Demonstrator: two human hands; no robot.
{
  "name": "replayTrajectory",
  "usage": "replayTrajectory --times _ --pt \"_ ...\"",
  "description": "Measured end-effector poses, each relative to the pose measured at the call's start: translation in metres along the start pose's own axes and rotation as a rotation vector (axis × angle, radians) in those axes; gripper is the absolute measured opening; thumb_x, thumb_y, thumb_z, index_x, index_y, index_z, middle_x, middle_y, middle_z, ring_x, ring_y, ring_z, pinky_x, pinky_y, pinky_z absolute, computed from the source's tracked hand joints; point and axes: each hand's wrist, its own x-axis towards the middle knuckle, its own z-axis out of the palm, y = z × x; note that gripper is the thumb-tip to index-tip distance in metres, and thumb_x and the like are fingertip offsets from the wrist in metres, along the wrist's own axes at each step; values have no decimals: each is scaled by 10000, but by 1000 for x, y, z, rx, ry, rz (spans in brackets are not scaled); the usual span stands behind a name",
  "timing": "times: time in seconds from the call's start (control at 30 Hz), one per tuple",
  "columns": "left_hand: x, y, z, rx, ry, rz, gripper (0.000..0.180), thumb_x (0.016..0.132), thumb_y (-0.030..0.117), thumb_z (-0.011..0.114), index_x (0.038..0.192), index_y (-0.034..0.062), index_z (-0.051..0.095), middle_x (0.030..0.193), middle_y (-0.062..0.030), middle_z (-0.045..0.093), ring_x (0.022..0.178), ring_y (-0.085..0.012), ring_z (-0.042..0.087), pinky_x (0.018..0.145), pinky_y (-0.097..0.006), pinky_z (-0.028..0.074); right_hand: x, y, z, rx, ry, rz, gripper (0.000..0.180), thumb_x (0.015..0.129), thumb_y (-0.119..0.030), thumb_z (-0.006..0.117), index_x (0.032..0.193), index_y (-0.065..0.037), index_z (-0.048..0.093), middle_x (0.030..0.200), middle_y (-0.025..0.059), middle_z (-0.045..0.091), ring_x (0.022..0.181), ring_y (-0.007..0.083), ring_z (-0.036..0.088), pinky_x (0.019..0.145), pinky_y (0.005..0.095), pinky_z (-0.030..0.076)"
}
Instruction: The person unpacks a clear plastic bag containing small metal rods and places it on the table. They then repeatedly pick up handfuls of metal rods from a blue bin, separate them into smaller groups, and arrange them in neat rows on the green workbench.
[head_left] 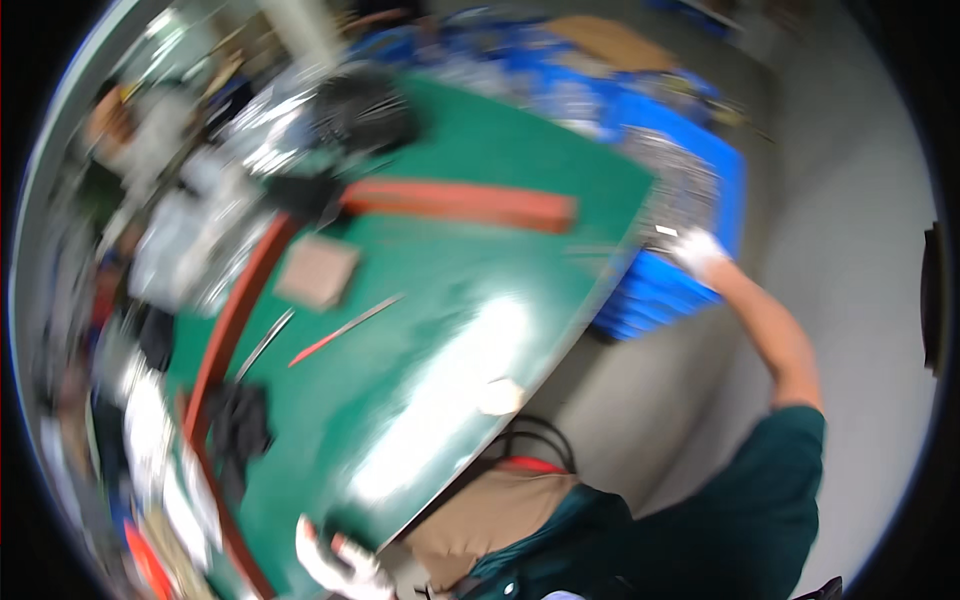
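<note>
My right hand [699,254], in a white glove, reaches out to a blue crate [731,190] beyond the table's right edge. Its fingers are at a mass of grey-brown small parts [672,180] in the crate; blur hides whether they grip any. A small white patch [665,231] shows at the fingertips. My left hand [340,565], also in a white glove with bare fingertips showing, is low over the near edge of the green table [400,420]. Its thumb and fingers are apart, and I see nothing held between them.
Red-orange bars [460,203] frame the table's far and left sides. Inside them lie a brown square block [318,272], a red thin stick [345,330], a metal tool [265,345] and black cloth [240,425]. Plastic bags [190,240] crowd the left; a pale round piece [501,397] is near the right edge.
</note>
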Motion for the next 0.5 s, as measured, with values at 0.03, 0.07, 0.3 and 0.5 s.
replayTrajectory --times 0.03,0.07,0.3,0.5 --pt "4 5 -5 128 -25 50 316 866 121 466 1138 -37 494 1116 -188 532 992 -326 526 887 -378 403 -1 -16 -30 99 -231 92 385 799 -100 468 1183 -89 495 1135 140 545 1020 264 530 870 411 405" --pt "8 3 -5 109 -6 73 337 829 123 504 1135 -16 509 1073 -195 549 958 -355 533 859 -414 409 -6 -13 -23 156 -125 71 403 814 -110 457 1217 -86 463 1256 165 456 1133 266 461 936 428 355" --pt "15 -12 7 -60 15 176 440 727 39 574 1160 22 502 1011 -179 585 819 -329 580 728 -372 468 29 56 109 -61 84 33 438 812 -65 353 1242 6 399 1244 213 438 1141 316 424 915 391 352" --pt "13 -5 5 -88 -12 168 423 731 30 568 1148 9 500 1012 -186 578 835 -329 573 737 -373 463 37 82 135 -3 8 51 327 832 -90 331 1074 -40 544 1107 196 527 1009 334 485 848 396 386"
